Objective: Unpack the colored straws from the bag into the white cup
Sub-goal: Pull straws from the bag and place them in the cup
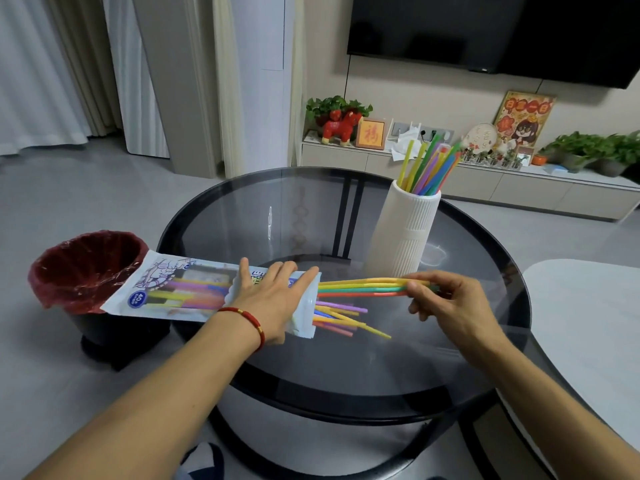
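Left hand [277, 299] flat; right hand [446, 301] apparently pinching.

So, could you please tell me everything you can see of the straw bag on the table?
The straw bag is a flat white and pale blue plastic packet with a printed drawing and a clear window showing colored straws inside. It lies on its side on the glass table, its sealed end overhanging the red-lined bin. The left hand presses flat near its open end, where straws spill out; the right hand pulls a bunch from it.
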The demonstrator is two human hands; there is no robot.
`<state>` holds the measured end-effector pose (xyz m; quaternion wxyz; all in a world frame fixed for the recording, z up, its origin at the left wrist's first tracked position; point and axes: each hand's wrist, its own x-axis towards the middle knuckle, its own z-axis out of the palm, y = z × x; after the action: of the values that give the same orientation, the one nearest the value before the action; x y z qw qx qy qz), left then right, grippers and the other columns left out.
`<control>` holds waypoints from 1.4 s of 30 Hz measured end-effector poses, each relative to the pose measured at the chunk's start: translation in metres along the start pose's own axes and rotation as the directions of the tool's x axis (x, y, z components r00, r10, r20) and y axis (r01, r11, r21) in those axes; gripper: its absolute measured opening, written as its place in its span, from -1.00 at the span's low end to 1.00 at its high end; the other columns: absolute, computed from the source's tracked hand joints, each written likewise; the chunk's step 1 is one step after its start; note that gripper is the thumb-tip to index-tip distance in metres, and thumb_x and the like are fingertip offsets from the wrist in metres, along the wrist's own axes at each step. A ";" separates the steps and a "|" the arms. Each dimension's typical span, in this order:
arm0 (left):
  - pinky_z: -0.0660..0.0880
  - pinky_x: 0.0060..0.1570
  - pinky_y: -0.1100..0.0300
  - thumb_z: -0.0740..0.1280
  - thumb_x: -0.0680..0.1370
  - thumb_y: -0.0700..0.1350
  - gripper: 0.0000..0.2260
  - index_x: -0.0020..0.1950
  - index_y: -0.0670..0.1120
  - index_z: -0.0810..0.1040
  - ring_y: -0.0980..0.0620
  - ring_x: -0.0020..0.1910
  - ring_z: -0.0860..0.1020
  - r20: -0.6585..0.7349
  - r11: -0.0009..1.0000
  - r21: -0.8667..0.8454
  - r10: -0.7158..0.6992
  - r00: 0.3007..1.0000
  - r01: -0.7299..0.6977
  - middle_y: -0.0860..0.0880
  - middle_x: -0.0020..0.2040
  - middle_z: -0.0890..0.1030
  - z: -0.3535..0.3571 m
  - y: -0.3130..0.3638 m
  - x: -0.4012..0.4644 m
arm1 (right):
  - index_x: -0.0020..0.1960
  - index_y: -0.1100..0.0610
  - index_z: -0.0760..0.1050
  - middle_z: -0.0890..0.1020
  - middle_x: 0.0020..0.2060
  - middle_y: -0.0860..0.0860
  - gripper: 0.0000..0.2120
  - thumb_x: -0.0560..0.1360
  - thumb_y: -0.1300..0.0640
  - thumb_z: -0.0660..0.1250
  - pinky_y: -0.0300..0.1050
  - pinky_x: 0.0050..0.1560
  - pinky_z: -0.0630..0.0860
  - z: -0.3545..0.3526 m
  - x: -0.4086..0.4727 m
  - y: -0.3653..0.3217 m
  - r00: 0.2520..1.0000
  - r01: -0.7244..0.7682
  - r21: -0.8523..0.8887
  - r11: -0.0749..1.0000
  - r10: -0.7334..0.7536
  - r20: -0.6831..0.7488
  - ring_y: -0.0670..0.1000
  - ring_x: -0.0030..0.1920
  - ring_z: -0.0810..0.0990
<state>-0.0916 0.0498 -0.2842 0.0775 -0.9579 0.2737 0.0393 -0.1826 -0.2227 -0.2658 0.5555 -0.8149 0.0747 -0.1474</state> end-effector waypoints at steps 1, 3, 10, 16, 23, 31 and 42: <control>-0.14 0.39 -0.53 0.52 0.36 -0.14 0.15 0.58 0.12 -0.34 -0.15 0.59 -0.06 0.023 1.000 -0.001 -0.002 1.000 0.002 -0.10 0.58 -0.03 0.001 -0.001 0.001 | 0.04 0.07 0.72 0.74 -0.28 0.10 -0.76 0.43 0.00 0.44 -0.09 -0.24 0.69 -0.008 -0.002 -0.004 1.000 0.020 -0.008 1.000 -0.020 -0.018 0.14 -0.29 0.71; -0.20 0.37 -0.52 0.52 0.35 -0.04 0.18 0.56 0.13 -0.39 -0.17 0.60 -0.20 0.074 0.999 -0.036 0.020 0.997 -0.018 -0.07 0.62 -0.17 0.001 0.000 0.002 | 0.08 0.11 0.71 0.74 -0.30 0.07 -0.72 0.44 0.00 0.43 -0.13 -0.28 0.67 -0.023 -0.006 -0.012 0.996 0.072 -0.020 0.997 -0.073 -0.048 0.09 -0.34 0.71; -0.05 0.53 -0.26 0.21 0.60 0.16 -0.39 0.59 0.02 0.12 0.03 0.56 0.12 -0.257 0.880 -0.415 0.129 0.958 -0.230 0.03 0.56 0.24 -0.012 0.043 0.010 | 0.02 0.05 0.70 0.74 -0.30 -0.02 -0.73 0.42 -0.09 0.46 -0.26 -0.43 0.62 -0.045 -0.028 -0.048 0.946 0.305 -0.114 0.945 -0.315 -0.078 0.05 -0.45 0.66; 0.53 -0.03 -0.07 0.15 0.66 -0.15 -0.93 0.01 -0.10 0.38 -0.13 0.02 0.51 -0.369 0.802 -0.517 0.106 0.923 -0.299 -0.09 -0.02 0.50 -0.017 0.073 0.010 | -0.07 0.04 0.68 0.67 -0.40 0.04 -0.72 0.49 -0.18 0.48 -0.30 -0.53 0.49 -0.036 -0.035 -0.062 0.916 0.359 0.063 0.931 -0.339 -0.213 -0.02 -0.54 0.55; 0.44 -0.19 0.04 0.16 0.64 -0.10 -0.95 0.06 -0.05 0.33 -0.08 -0.18 0.49 -0.477 0.656 -0.595 0.177 0.861 -0.464 -0.07 -0.10 0.52 -0.026 0.104 0.000 | -0.11 0.03 0.68 0.67 -0.37 0.13 -0.72 0.60 -0.14 0.38 -0.13 -0.52 0.55 -0.005 -0.032 -0.053 0.967 0.250 0.005 0.968 -0.249 -0.042 0.10 -0.46 0.63; 0.46 0.16 0.02 0.29 0.47 -0.28 -0.48 0.42 -0.03 0.34 -0.07 0.17 0.43 -0.396 0.780 -0.555 0.056 0.916 -0.287 -0.03 0.32 0.30 -0.018 0.071 0.004 | -0.18 0.04 0.65 0.64 -0.47 -0.01 -0.71 0.66 -0.01 0.31 -0.28 -0.50 0.57 -0.041 -0.011 -0.046 0.959 0.138 -0.430 0.892 -0.229 -0.168 -0.06 -0.50 0.66; 0.53 0.08 -0.03 0.30 0.50 -0.23 -0.59 0.33 0.01 0.42 -0.09 0.15 0.47 -0.383 0.792 -0.564 0.001 0.924 -0.234 -0.04 0.36 0.27 -0.018 0.070 0.004 | -0.14 0.20 0.67 0.66 -0.41 0.09 -0.66 0.69 0.06 0.28 -0.27 -0.49 0.56 -0.023 0.011 -0.021 0.995 -0.035 -0.488 0.872 -0.017 -0.103 -0.09 -0.55 0.62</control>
<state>-0.1249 -0.0143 -0.2756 -0.2839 -0.9037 0.3167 -0.0489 -0.1804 -0.2387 -0.2364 0.3277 -0.9196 0.1421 -0.1634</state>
